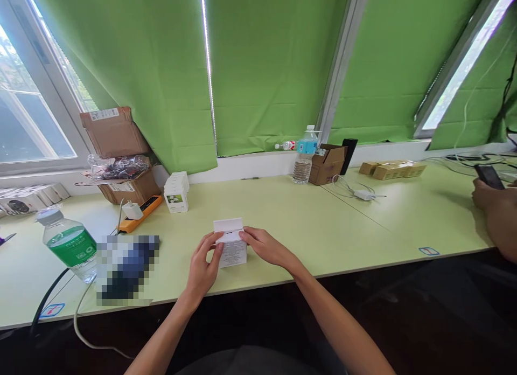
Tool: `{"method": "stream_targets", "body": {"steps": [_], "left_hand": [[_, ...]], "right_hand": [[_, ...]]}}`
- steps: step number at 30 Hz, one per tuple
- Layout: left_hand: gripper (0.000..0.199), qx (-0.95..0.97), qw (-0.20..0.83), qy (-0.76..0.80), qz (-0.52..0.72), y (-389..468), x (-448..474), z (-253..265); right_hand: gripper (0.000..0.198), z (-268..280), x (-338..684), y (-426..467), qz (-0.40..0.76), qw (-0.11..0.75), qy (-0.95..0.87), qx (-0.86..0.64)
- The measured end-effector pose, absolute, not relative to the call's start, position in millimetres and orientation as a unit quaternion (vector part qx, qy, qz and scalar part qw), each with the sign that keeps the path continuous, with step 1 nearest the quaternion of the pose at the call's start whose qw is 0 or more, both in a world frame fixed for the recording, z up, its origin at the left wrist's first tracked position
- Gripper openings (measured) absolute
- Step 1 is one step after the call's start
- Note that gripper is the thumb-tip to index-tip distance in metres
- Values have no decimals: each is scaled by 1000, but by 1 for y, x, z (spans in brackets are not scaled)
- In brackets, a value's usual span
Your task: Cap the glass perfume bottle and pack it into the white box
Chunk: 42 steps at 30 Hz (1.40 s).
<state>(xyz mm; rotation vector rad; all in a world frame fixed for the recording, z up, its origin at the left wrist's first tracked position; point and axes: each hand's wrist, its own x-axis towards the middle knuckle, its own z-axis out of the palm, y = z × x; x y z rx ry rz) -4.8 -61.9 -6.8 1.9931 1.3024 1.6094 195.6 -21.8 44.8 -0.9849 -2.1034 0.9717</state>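
A small white cardboard box (233, 255) with fine printed text stands near the front of the table, its top flap raised. My left hand (204, 264) grips the box's left side, with the thumb on the printed face and the fingers near the flap. At the upper right edge, the fingers of my right hand (264, 245) are closed on the same box, close to the fold of the flap. What lies inside the box cannot be seen.
Behind to the left stand a stack of small white boxes (176, 193), an orange power strip (141, 214) and an open carton (123, 186). A green-labelled bottle (70, 245) is at left. A large water bottle (305, 157) stands at back. Another person's hand (495, 202) holds a phone at right.
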Motion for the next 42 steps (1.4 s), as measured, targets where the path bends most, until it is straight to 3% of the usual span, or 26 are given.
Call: {"method": "stream_targets", "body": {"steps": [17, 24, 31, 42], "left_hand": [[24, 691, 55, 427, 580, -68, -3, -2], [50, 649, 93, 425, 624, -67, -2, -3], [28, 689, 61, 430, 580, -66, -5, -2], [25, 705, 55, 397, 585, -65, -7, 0]], "right_hand": [[30, 55, 195, -33, 364, 373, -785, -336], [37, 57, 201, -33, 352, 366, -802, -314], [39, 60, 207, -30, 338, 347, -816, -313], [41, 64, 212, -28, 369, 339, -811, -302]]}}
